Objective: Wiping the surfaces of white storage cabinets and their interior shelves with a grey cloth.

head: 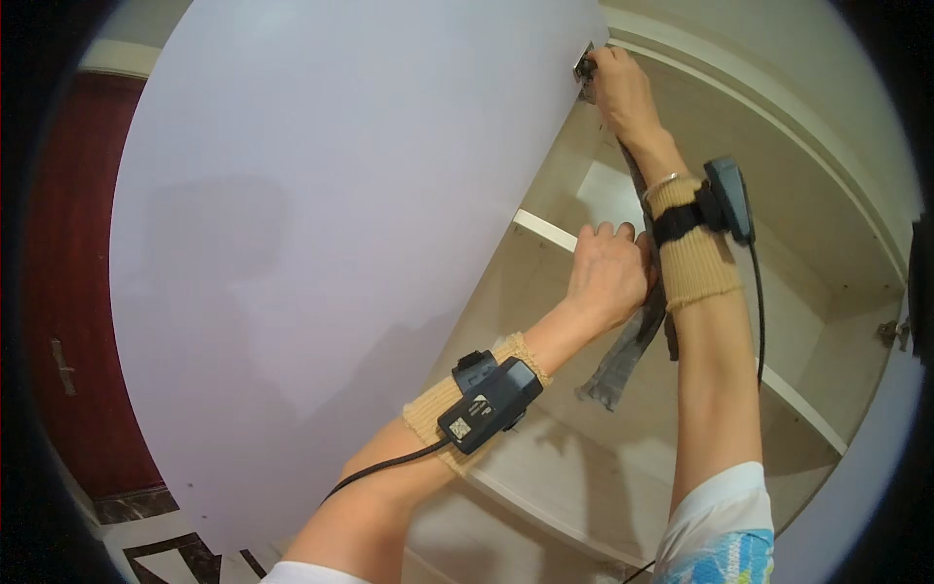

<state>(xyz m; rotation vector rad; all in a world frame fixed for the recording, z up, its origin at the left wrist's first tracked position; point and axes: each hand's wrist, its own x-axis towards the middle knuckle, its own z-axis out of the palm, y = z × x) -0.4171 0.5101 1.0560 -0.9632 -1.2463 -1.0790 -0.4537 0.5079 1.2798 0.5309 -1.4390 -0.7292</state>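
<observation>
My right hand [625, 91] is raised to the upper metal hinge [584, 67] of a pale lilac cabinet door [328, 219], its bent fingers against the hinge. A long grey cloth strip [620, 365] runs up behind my right wrist towards the palm, which is turned away from view. Lower down, my left hand [609, 274] is curled in a fist around the cloth, in front of a white shelf edge [543, 230]. The cloth's frayed end hangs loose below it. The cabinet door stands swung out to the left.
Shelves fill the cream cabinet interior [795, 241]. Another hinge [889, 332] sits at the right side, by a second door [854, 504]. A dark red room door [80, 292] stands at far left. Cabled black devices [489, 405] are strapped on both forearms.
</observation>
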